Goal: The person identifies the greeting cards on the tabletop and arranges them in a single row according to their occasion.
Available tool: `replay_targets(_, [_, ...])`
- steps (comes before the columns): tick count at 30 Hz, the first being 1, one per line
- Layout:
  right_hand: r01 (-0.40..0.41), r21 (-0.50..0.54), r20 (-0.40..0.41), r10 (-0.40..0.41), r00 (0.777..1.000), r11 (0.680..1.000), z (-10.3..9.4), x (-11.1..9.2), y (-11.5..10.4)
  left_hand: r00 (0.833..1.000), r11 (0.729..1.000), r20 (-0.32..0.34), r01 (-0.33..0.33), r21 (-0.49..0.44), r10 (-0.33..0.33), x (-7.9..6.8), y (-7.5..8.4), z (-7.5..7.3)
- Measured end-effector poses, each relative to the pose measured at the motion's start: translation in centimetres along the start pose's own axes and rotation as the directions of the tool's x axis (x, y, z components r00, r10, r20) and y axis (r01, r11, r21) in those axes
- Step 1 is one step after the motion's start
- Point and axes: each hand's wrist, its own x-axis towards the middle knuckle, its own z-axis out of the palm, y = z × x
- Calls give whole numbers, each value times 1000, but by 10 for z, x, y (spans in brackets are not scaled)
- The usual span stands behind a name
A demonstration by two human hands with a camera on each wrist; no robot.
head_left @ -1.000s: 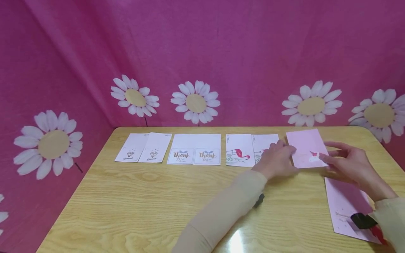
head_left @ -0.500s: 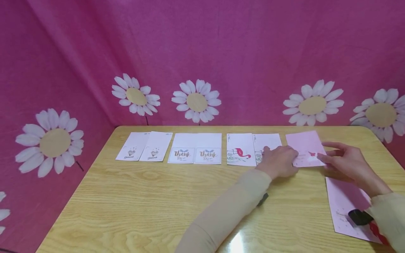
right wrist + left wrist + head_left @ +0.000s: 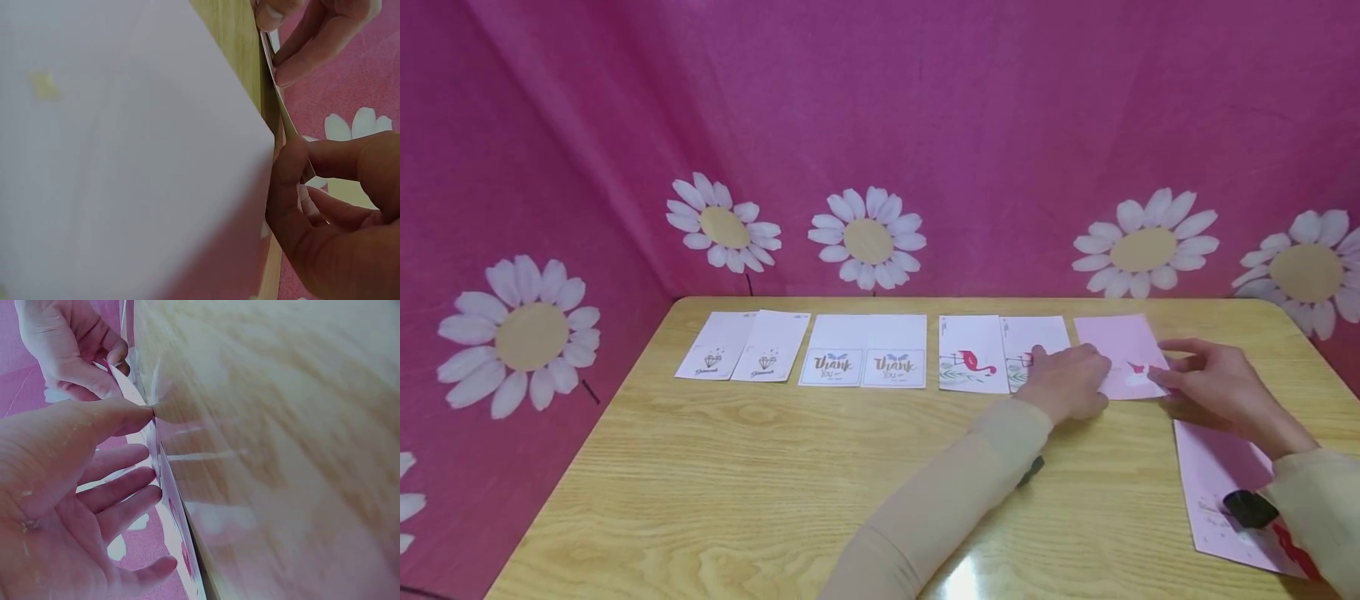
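My right hand (image 3: 1228,392) pinches the right edge of a pink card (image 3: 1116,343) with a unicorn print, between thumb and fingers. In the right wrist view this card (image 3: 284,115) is edge-on, its near corner tilted up off the table. My left hand (image 3: 1063,382) lies at the card's left edge, with fingers extended and the thumb tip touching down in the left wrist view. It partly covers a flamingo card (image 3: 1036,330), which sits beside another flamingo card (image 3: 970,337). A second pink card (image 3: 1206,475) lies under my right forearm.
Along the table's (image 3: 760,467) back edge lie two "Thank you" cards, left (image 3: 837,329) and right (image 3: 897,329), then two diamond cards, left (image 3: 711,333) and right (image 3: 772,333). A pink flowered curtain (image 3: 970,150) hangs right behind the table.
The unicorn card has come down closer to the table and slid slightly left, still in my right hand. My left hand has shifted slightly right. The other cards stay in place.
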Motion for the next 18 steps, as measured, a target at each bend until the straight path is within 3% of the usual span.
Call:
replay_targets(11, [2, -37, 22, -1, 1000, 999, 0, 3, -2, 1000, 1000, 11, 2, 12, -2, 2, 1, 0])
replay_targets(18, [49, -149, 44, -43, 998, 988, -2, 3, -2, 999, 1000, 35, 6, 29, -7, 4, 3, -1])
